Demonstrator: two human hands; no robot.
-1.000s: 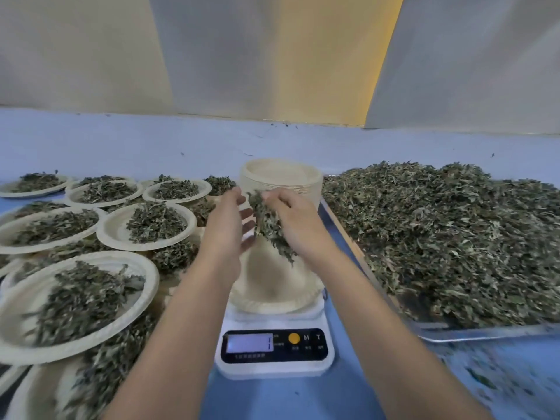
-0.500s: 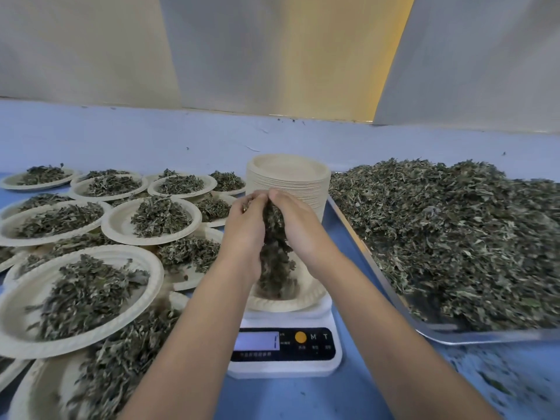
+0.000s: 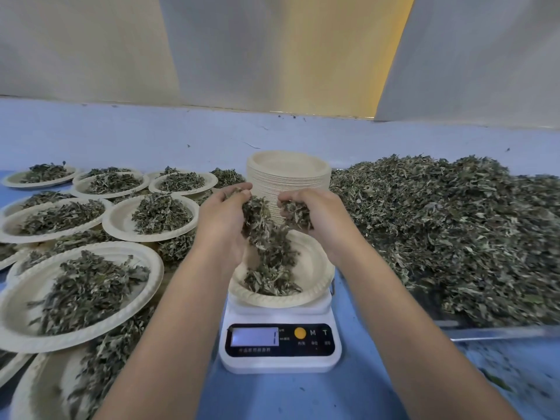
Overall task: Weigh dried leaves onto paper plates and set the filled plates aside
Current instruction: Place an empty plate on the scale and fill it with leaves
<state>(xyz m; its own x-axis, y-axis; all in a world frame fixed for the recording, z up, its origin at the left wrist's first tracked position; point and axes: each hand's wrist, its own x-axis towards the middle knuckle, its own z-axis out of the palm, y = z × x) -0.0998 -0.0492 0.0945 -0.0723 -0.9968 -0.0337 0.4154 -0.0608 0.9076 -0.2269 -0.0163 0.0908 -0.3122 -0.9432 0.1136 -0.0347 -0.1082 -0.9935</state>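
A white digital scale (image 3: 280, 348) stands at centre with a paper plate (image 3: 315, 268) on it. Dried leaves (image 3: 269, 277) lie in a small heap on that plate, and more are falling onto it. My left hand (image 3: 222, 219) and my right hand (image 3: 318, 213) hover side by side above the plate. Each hand holds a clump of dried leaves in curled fingers, and the leaves spill out between the two hands. A tall stack of empty paper plates (image 3: 288, 174) stands just behind my hands.
Several filled plates (image 3: 75, 286) overlap across the left side of the blue table (image 3: 291, 395). A metal tray (image 3: 500, 333) heaped with loose dried leaves (image 3: 448, 231) fills the right. Leaf crumbs dot the table at lower right. A wall runs along the back.
My hands have parted and the bunch of leaves they held together is dropping onto the plate, where a heap has grown. The scale display now shows a reading.
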